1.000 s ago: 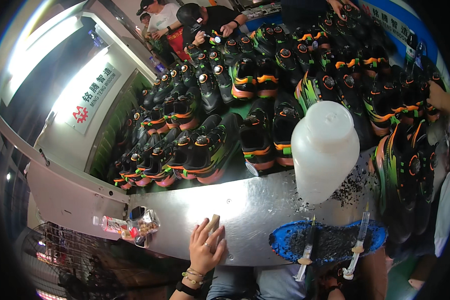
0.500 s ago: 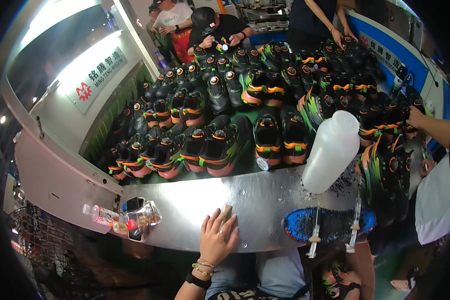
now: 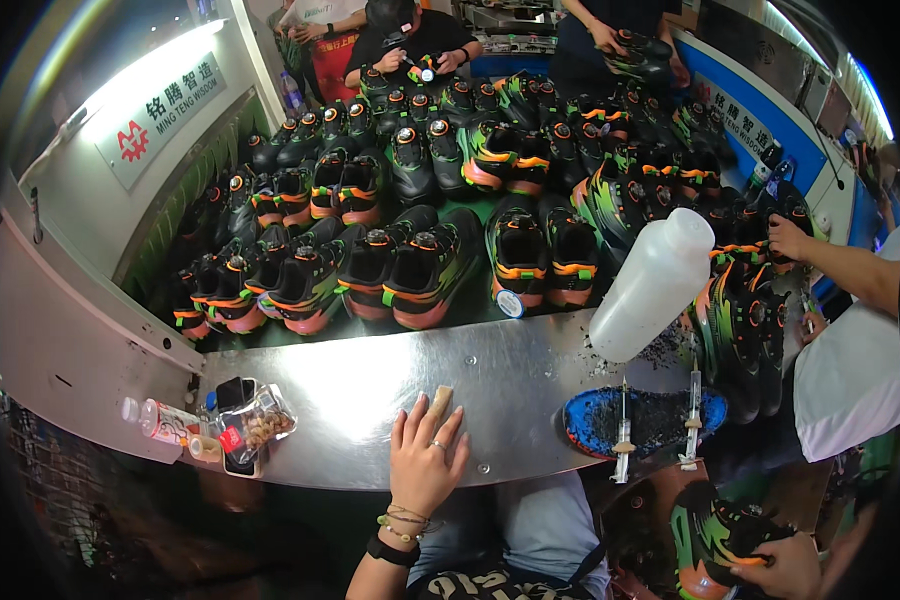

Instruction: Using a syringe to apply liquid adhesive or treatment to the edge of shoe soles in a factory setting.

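Observation:
My left hand (image 3: 426,460) lies palm down on the metal table edge, fingers spread. Its fingers rest over a small tan block (image 3: 443,396), whose far end sticks out past them. A ring, bracelets and a dark watch are on this hand and wrist. At the lower right, below the table top, my right hand (image 3: 785,568) grips a black, green and orange sneaker (image 3: 708,540). To the right on the table lies a blue and black insole-shaped pad (image 3: 588,420). Two syringes (image 3: 623,435) lie across it.
A white plastic bottle (image 3: 645,290) stands amid black crumbs. Rows of sneakers (image 3: 435,270) fill the table beyond. A phone, a small bottle and a clear package (image 3: 265,420) lie at left. A co-worker's hand (image 3: 790,238) reaches in from the right; others work behind.
My right hand has come into view at the lower right with a sneaker. My left hand stays on the tan block. At the back, a co-worker has lifted a dark shoe. The view has shifted slightly.

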Action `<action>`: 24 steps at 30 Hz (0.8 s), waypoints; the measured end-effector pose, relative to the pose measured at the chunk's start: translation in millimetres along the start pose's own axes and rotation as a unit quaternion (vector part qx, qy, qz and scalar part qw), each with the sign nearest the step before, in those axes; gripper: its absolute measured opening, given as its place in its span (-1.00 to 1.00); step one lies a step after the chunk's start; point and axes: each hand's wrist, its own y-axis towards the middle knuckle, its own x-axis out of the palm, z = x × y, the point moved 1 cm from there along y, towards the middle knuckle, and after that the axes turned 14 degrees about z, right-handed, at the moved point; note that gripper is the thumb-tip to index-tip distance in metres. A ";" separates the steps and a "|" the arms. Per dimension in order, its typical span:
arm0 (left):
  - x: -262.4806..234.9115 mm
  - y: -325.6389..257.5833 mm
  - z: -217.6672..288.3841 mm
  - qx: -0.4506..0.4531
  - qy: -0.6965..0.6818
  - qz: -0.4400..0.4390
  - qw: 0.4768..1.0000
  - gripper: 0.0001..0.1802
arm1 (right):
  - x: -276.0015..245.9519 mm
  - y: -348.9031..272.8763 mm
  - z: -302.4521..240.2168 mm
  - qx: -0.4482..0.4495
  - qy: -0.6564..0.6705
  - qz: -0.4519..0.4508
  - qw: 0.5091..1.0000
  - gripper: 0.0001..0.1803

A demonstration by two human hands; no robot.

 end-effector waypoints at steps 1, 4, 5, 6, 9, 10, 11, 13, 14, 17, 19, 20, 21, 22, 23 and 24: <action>-0.1 0.2 -0.3 0.003 -0.001 -0.002 1.000 -0.60 | -17.2 -11.4 -22.7 -0.018 -0.005 0.014 1.000 -0.67; -7.9 0.2 -4.9 -0.001 -0.003 0.001 1.000 -0.61 | -61.7 -54.1 -98.1 -0.079 -0.023 0.060 0.995 -0.77; -7.7 0.0 -5.6 -0.001 -0.009 0.004 1.000 -0.61 | -70.9 -64.6 -114.5 -0.160 -0.039 0.104 0.981 -0.75; -7.5 0.2 -3.8 0.003 -0.014 0.008 1.000 -0.61 | -77.1 -70.6 -123.5 -0.155 -0.038 0.107 0.981 -0.75; -4.4 -1.4 -3.1 0.012 -0.027 0.009 1.000 -0.61 | -90.8 -75.6 -143.9 -0.323 0.007 0.082 0.943 -0.69; -3.4 -2.0 -3.7 0.016 -0.033 0.008 0.999 -0.61 | -93.5 -77.7 -149.7 -0.320 0.009 0.084 0.944 -0.69; -3.4 -3.2 -4.2 0.014 -0.036 0.006 0.999 -0.62 | -96.2 -80.1 -157.4 -0.357 -0.022 0.079 0.931 -0.67; -1.2 -0.7 -3.4 0.014 -0.036 0.011 0.999 -0.61 | -100.7 -84.2 -168.2 -0.396 -0.074 0.077 0.912 -0.64; -2.2 -1.5 -3.2 0.013 -0.037 0.012 0.999 -0.60 | -102.9 -87.4 -171.6 -0.391 -0.071 0.075 0.915 -0.64; -5.1 -0.1 -2.9 0.015 -0.039 0.018 0.999 -0.57 | -109.6 -95.9 -180.7 -0.393 -0.096 0.090 0.910 -0.63; -4.4 -1.5 -3.0 0.017 -0.047 0.021 0.999 -0.56 | -112.6 -101.4 -188.0 -0.402 -0.133 0.093 0.901 -0.61; -3.7 -2.2 -4.2 0.017 -0.052 0.025 0.998 -0.55 | -113.3 -101.9 -191.6 -0.401 -0.132 0.096 0.902 -0.61; -3.3 -2.2 -5.2 0.020 -0.052 0.027 0.998 -0.55 | -114.3 -102.3 -195.4 -0.414 -0.142 0.092 0.894 -0.60; -3.3 -1.9 -6.2 0.013 -0.093 0.028 0.995 -0.56 | -115.4 -102.7 -199.4 -0.428 -0.152 0.090 0.886 -0.60; -3.9 -2.4 -7.1 0.007 -0.134 0.029 0.990 -0.57 | -115.9 -102.6 -203.1 -0.428 -0.151 0.093 0.886 -0.60; -6.7 -4.8 -10.1 0.009 -0.134 0.031 0.990 -0.57 | -116.0 -102.1 -207.5 -0.442 -0.150 0.103 0.878 -0.62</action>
